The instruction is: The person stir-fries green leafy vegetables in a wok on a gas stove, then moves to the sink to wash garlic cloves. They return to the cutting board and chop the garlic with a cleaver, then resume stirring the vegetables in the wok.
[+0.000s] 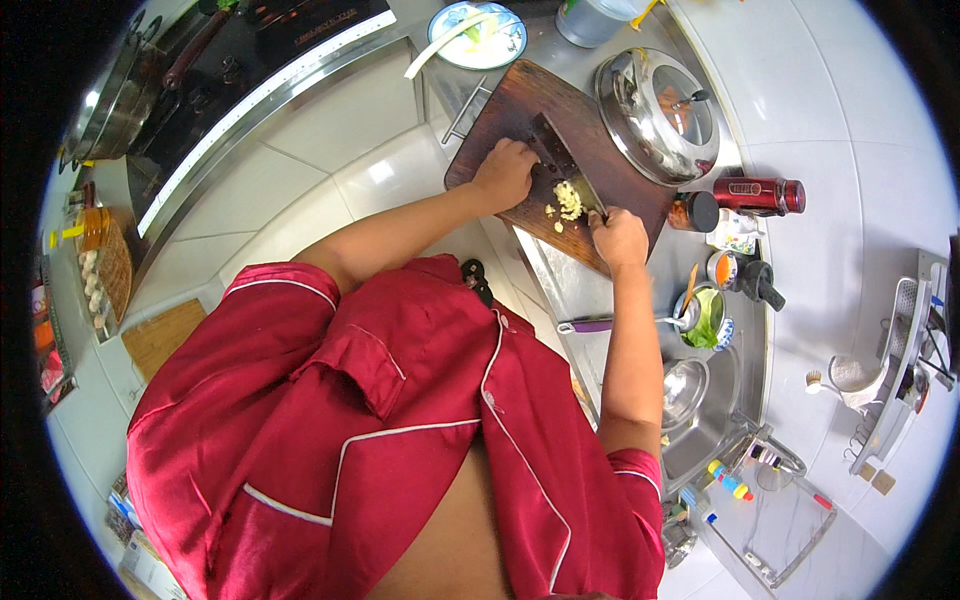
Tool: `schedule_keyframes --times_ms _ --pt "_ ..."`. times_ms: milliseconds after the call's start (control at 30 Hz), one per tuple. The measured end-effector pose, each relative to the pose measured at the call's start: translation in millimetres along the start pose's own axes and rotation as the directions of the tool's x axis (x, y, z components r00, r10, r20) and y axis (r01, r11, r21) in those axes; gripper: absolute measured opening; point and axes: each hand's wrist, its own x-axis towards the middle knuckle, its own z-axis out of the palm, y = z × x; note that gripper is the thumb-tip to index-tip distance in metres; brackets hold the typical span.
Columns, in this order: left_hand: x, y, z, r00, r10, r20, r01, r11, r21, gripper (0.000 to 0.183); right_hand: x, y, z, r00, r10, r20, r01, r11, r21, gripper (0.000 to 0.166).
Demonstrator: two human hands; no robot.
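Note:
A dark wooden cutting board [495, 120] lies on the steel counter. My right hand [621, 238] is closed round the handle of a cleaver [568, 163], whose dark blade rests over the board. Finely chopped pale yellow pieces [568, 202], perhaps garlic or ginger, lie in a small heap against the near side of the blade, with a few bits apart from it. My left hand [507, 174] is on the board's left part, fingers bent, close to the blade; whether it touches the blade or holds a piece is unclear.
Beyond the board are a plate with a scallion stalk [448, 43] and a steel pot lid [616, 112]. To the right stand a red flask [757, 195], a dark-lidded jar [697, 212], a stone mortar [756, 279], a ladle [592, 327] and a bowl of green leaves [703, 324], near the sink [720, 397].

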Motion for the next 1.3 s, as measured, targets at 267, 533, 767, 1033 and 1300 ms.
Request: schedule_keyframes --times_ms 267,533,767,1033,1300 --pt "-30 15 3 0.979 0.181 0.094 -0.184 0.983 0.023 0.038 -14 -4 11 1.0 -0.028 -0.007 0.028 0.998 0.054 0.026" --pt "-28 27 8 0.99 0.139 0.027 -0.142 0.978 0.156 0.034 -13 -5 0 0.998 -0.021 -0.055 0.026 0.996 0.087 0.027" --pt "-18 23 31 0.979 0.2 -0.047 -0.191 0.97 0.15 0.022 -10 -5 2 0.999 -0.038 -0.036 0.039 0.998 0.041 0.026" --pt "-16 25 25 0.99 0.136 0.027 -0.138 0.988 0.073 0.018 -12 -4 2 0.999 -0.029 -0.045 0.032 0.996 0.085 0.029" --pt "-18 15 38 0.987 0.158 0.017 -0.159 0.984 0.075 0.017 -6 -7 4 0.999 -0.038 -0.004 0.038 0.999 0.023 0.029"
